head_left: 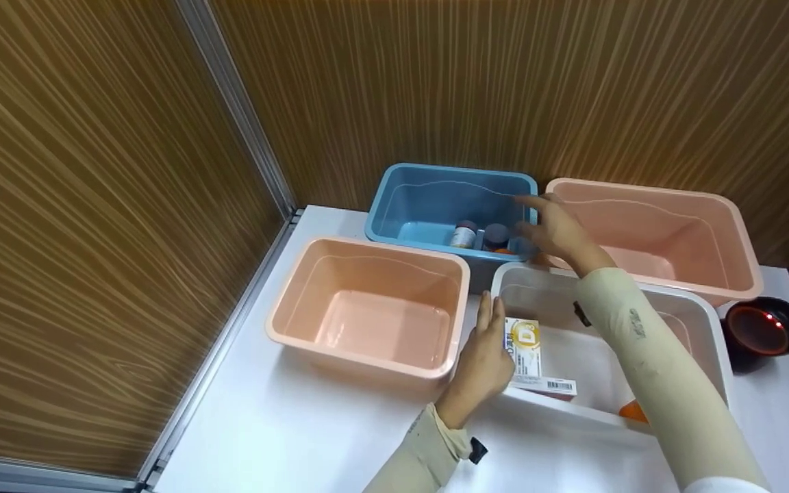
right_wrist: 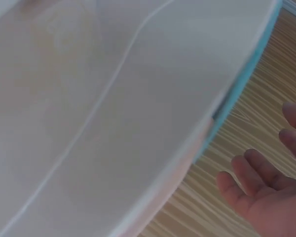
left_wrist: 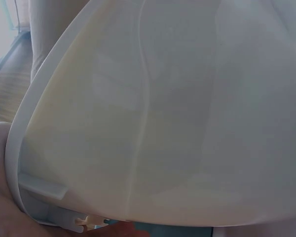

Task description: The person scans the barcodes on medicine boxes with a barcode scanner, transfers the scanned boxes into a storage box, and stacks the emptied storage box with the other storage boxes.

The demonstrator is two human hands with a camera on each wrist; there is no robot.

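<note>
My right hand point(head_left: 553, 229) hovers over the right end of a blue bin point(head_left: 453, 171), fingers spread and holding nothing. In the right wrist view, the loosely bent fingers point(right_wrist: 259, 173) show beyond the bins' rims. Inside the blue bin lie a white bottle with a dark cap point(head_left: 464, 235) and a second dark-capped bottle point(head_left: 496, 236). My left hand point(head_left: 482, 359) rests along the left side of a white bin point(head_left: 716, 356), fingers straight. That bin holds a white and yellow box point(head_left: 524, 346), another small box point(head_left: 546, 387) and an orange thing point(head_left: 633, 411), partly hidden by the right sleeve.
A pink bin point(head_left: 367, 363) stands left of the white one. Another pink bin point(head_left: 744, 253) is behind it, at the back right. A black object with a glowing red face point(head_left: 757, 330) and a cord sits at the far right. Wood-grain panels point(head_left: 435, 89) enclose the white table point(head_left: 251, 411).
</note>
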